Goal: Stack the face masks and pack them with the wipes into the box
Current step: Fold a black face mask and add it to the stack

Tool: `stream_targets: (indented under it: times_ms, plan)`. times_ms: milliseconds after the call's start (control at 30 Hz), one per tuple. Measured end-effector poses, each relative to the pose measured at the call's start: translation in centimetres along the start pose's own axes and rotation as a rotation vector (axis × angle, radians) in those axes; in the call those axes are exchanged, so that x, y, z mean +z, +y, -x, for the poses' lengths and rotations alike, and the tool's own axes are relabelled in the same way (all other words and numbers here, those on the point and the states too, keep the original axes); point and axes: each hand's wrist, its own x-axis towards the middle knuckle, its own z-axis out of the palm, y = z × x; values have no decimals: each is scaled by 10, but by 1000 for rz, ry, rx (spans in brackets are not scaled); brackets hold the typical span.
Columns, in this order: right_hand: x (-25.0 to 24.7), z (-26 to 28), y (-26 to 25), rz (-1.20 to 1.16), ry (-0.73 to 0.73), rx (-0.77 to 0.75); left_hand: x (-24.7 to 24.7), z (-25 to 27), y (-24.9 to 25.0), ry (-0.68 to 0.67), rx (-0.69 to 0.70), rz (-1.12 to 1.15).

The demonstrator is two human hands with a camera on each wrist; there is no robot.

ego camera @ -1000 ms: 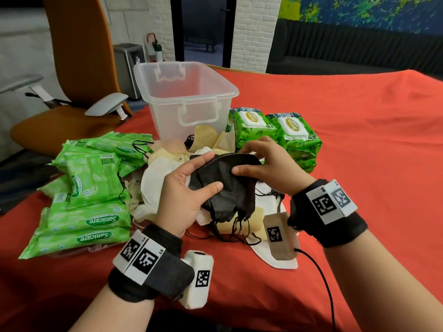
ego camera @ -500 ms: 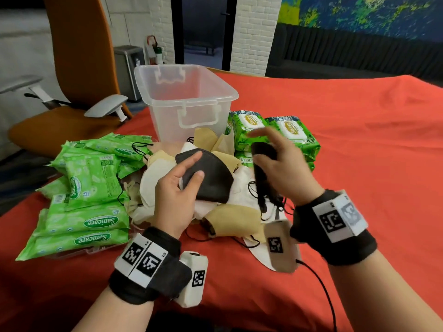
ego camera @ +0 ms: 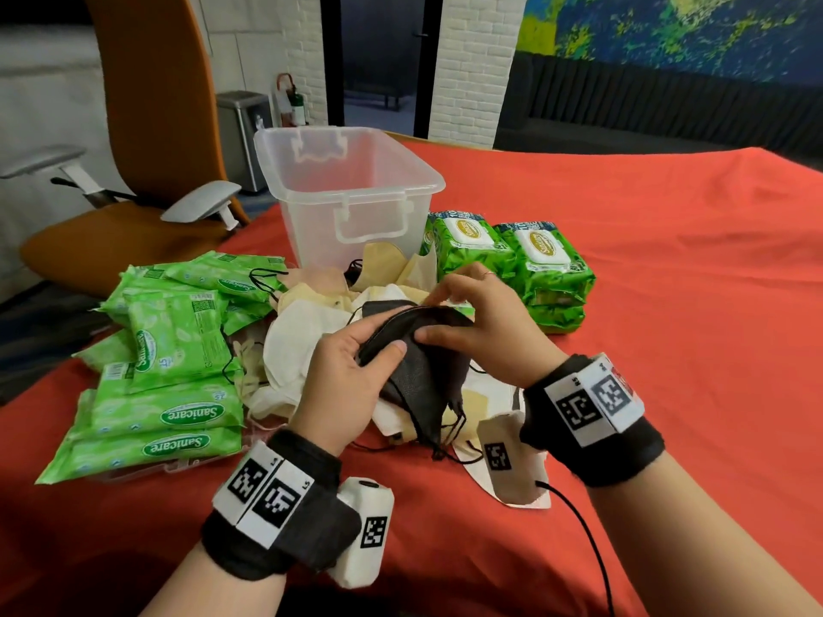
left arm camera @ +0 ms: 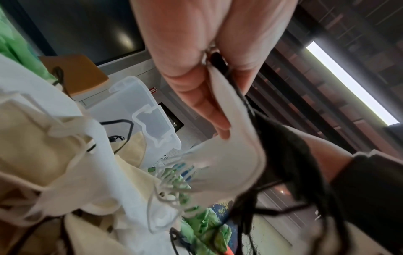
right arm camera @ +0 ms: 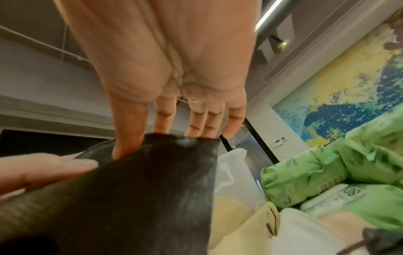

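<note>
Two or more black face masks [ego camera: 423, 367] are held together above the pile, ear loops dangling. My left hand [ego camera: 378, 345] grips them from the left, thumb on top. My right hand [ego camera: 450, 318] pinches their upper right edge. In the left wrist view my left hand [left arm camera: 220, 89] pinches a mask [left arm camera: 229, 151] with a white inner face and black outside. In the right wrist view my right hand [right arm camera: 161, 138] pinches the black mask [right arm camera: 152, 189]. White and beige masks [ego camera: 303, 340] lie heaped underneath. The clear plastic box [ego camera: 352, 193] stands open behind them.
Flat green wipes packs [ego camera: 169, 349] are piled at the left. Thicker green wipes packs [ego camera: 512, 260] are stacked right of the box. Everything rests on a red tablecloth [ego camera: 668, 349]. An orange office chair [ego camera: 133, 193] stands beyond the table's left edge.
Half a second ago my right hand held one black mask upright, apart from the one under my left hand. It has now brought that mask back, and both hands hold the black masks together.
</note>
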Motion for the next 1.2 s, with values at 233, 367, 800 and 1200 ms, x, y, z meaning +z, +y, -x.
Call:
stream_targets:
  times_ms: [233, 367, 800, 1200]
  plan:
    - [-4, 5, 0, 42, 245, -147, -3, 0, 5, 38, 24, 39]
    - [-15, 7, -1, -320, 216, -23, -7, -2, 7, 44, 22, 113]
    - [7, 7, -7, -439, 113, 117, 4, 5, 8, -16, 21, 175]
    - [17, 14, -2, -105, 444, -290, 0, 1, 12, 58, 130, 106]
